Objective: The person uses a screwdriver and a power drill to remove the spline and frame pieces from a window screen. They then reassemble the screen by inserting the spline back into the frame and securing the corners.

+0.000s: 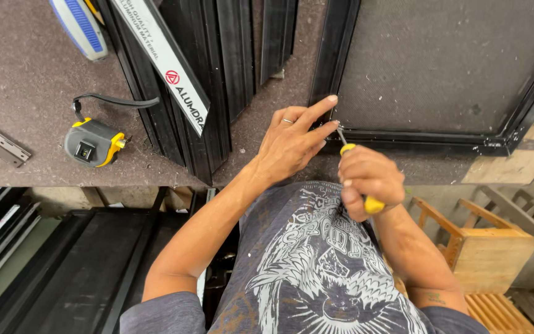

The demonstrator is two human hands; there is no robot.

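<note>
Right hand [371, 180] clenched on yellow-handled screwdriver [358, 178], tip at near-left corner of black aluminium frame [335, 62] lying on brown tabletop [26, 80], left hand [288, 142] bracing open-fingered beside it; slipped tip would likely jab those fingers.

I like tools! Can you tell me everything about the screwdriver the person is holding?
The screwdriver has a yellow handle and a thin grey metal shaft. The right hand wraps around the handle, hiding most of it. It tilts up-left, its tip at the corner of the black metal frame, where the left hand fingertips steady it.
</note>
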